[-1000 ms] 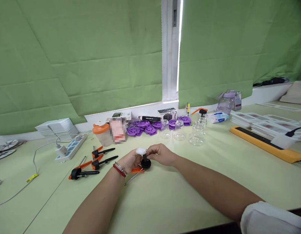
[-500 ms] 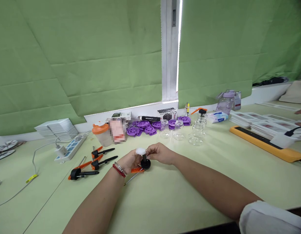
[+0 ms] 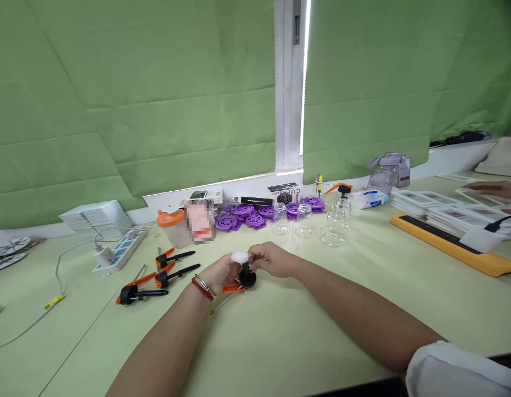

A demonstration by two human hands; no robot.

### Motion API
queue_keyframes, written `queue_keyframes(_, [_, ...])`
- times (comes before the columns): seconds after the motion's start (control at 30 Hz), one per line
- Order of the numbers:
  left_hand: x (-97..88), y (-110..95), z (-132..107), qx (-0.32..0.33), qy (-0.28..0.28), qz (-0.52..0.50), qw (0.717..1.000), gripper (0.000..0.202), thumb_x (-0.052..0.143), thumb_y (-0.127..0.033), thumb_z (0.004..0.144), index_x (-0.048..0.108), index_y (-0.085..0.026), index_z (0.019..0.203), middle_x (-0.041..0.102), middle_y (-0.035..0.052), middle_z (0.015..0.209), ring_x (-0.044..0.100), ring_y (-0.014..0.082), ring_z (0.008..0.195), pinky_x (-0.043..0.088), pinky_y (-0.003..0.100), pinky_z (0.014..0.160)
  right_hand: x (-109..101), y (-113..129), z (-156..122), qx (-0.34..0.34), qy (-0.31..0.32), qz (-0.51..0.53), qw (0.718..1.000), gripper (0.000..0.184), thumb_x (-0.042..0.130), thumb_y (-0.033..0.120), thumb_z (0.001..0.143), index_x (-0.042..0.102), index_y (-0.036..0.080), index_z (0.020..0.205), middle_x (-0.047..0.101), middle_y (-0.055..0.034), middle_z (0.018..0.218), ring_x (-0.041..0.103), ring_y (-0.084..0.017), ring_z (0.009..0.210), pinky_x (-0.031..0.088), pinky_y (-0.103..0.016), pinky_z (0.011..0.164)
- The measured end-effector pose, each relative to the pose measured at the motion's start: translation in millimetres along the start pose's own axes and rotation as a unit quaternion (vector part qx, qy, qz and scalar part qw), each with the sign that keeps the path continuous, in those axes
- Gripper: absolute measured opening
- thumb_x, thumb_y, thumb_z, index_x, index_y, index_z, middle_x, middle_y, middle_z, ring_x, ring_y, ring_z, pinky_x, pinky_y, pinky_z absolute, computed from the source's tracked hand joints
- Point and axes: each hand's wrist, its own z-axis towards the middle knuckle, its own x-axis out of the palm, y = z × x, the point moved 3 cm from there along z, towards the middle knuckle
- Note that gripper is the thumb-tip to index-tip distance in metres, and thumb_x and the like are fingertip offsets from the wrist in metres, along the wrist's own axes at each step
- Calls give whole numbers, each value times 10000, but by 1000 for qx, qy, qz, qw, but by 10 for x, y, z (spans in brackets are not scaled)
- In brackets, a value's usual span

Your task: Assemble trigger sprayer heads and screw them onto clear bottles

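Note:
My left hand [image 3: 224,274] is closed around a hand-crank grinder top [image 3: 247,278], which has a black round cap, a black stem and an orange crank arm. The cap points down, while a white rounded piece [image 3: 239,257] sits at the stem's upper end. Beside that white piece, my right hand [image 3: 272,259] has its fingertips pinched together; whatever is between them is hidden. A thin metal rod [image 3: 223,303] shows below my left hand. To the left lie several similar black and orange grinder tops [image 3: 133,295] on the table.
Purple plastic parts [image 3: 255,220], glass jars [image 3: 333,234] and an orange-lidded cup [image 3: 171,223] stand along the back. A power strip [image 3: 122,252] is at left. At right are a yellow-orange bar [image 3: 450,245], stacked white frames [image 3: 429,207] and another person's hand [image 3: 498,189].
My hands and the grinder top stay nearly in place. At the far right, another person's hand has moved further into view, holding a white frame.

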Motion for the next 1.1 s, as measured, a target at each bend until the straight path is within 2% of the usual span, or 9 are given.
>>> queue_keyframes(0.1, [4,-4,2,6,17,0,1000,401,578,-445,588,559,-163,873,606,46,752,530,158,573,405,270,486,-9,-21,3,-1,-2,-12,1000,77,546,112,713,586,178,711,594,25,692,568,-117,636,460,-266,665])
queue_keyframes(0.23, [1,1,1,5,16,-3,1000,391,567,-460,610,554,-166,867,610,47,755,534,160,579,403,270,492,-11,-89,14,22,-11,58,998,39,608,179,694,590,165,727,599,16,721,567,-115,636,471,-290,686])
queue_keyframes(0.37, [-2,10,0,-4,-1,-1,1000,407,558,-477,627,559,-159,880,613,52,740,538,166,578,417,284,510,6,-112,12,42,-25,117,992,180,687,290,661,608,147,735,597,8,717,550,-113,660,461,-302,711])
queue_keyframes(0.47, [-6,15,7,-4,2,-1,1000,424,563,-479,624,565,-160,903,619,51,738,534,162,555,413,282,496,24,-100,4,53,-40,134,989,236,715,329,640,617,134,730,576,16,669,507,-92,610,433,-269,654])
queue_keyframes(0.63, [-27,28,29,-8,23,-8,1000,412,557,-479,660,571,-172,934,630,47,736,552,165,570,415,272,506,56,-91,-3,89,-70,166,980,238,727,327,616,619,124,677,560,12,615,484,-86,564,412,-254,593])
queue_keyframes(0.8, [-36,21,24,-3,18,-7,1000,402,570,-466,665,580,-166,932,629,45,711,556,170,565,416,277,509,93,-108,3,111,-107,169,973,194,717,291,611,614,133,653,545,19,589,459,-79,549,390,-228,539])
queue_keyframes(1.1, [13,-7,-12,1,-1,4,1000,412,573,-486,666,591,-146,899,612,54,690,541,171,572,415,284,509,106,-53,-10,143,-118,193,964,204,715,288,614,583,133,609,509,34,520,429,-68,487,346,-220,483])
